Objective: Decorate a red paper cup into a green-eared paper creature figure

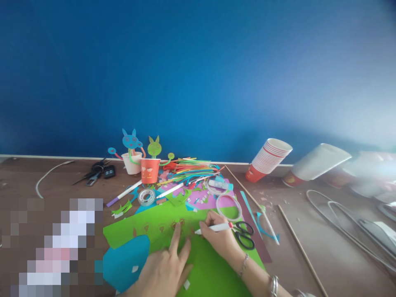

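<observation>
A sheet of green paper point(222, 268) lies in front of me, with several small reddish drawings in a row, heart-like shapes and two round ones among them. My left hand point(165, 264) rests on this sheet, fingers stretched out, the index fingertip beside the round drawings. In my right hand point(221, 241) is a white marker point(220, 227) with a red end, its tip pointing left at the paper near a small reddish mark. Black-handled scissors point(245, 239) lie just right of that hand. Blue paper point(126, 260) sits left of my left hand.
Behind are cup figures, an orange cup point(149, 171) and a white cup point(132, 163), plus coloured pipe cleaners point(194, 170), tape rolls point(146, 197) and a glue stick point(220, 185). Stacked paper cups point(269, 159), a wooden stick point(301, 249) and cables point(340, 214) are right. Keys point(99, 171) lie left.
</observation>
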### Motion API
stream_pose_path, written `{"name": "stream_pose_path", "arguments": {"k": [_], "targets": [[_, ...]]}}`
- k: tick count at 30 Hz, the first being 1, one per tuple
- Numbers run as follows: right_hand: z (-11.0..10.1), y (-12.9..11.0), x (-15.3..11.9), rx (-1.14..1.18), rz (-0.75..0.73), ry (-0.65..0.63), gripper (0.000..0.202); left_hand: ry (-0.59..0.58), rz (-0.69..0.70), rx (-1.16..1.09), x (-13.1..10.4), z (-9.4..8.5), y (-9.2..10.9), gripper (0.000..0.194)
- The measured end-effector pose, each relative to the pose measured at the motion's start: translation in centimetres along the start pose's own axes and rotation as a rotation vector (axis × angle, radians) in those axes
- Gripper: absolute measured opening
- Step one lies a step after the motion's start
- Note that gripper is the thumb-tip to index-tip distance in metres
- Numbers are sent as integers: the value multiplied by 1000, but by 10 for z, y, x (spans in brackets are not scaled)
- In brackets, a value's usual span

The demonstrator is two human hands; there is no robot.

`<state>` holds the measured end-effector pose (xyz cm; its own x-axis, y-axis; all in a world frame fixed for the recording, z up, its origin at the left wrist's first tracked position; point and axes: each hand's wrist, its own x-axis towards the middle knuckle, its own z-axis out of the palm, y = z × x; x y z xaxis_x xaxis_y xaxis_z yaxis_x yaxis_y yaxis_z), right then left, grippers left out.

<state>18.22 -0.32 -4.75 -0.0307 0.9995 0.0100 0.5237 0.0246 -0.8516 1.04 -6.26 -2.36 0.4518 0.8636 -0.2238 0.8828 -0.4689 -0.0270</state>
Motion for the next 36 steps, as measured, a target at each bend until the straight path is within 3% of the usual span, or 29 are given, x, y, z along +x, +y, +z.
{"name": "stream_pose_path", "arguments": {"k": [9, 22, 31, 36], "targets": [[-2, -2, -1, 24, 49, -78, 25, -22, -6, 7, 0, -4, 1, 49], [-2, -5, 0, 7, 14, -23, 27, 9, 9, 24, -1, 0, 0, 48], [-2, -1, 0, 25, 54, -80, 26, 30, -1, 3, -4, -1, -2, 46], [-3, -5, 1, 20, 54, -48, 27, 46, 7, -6, -2, 1, -2, 49]]}}
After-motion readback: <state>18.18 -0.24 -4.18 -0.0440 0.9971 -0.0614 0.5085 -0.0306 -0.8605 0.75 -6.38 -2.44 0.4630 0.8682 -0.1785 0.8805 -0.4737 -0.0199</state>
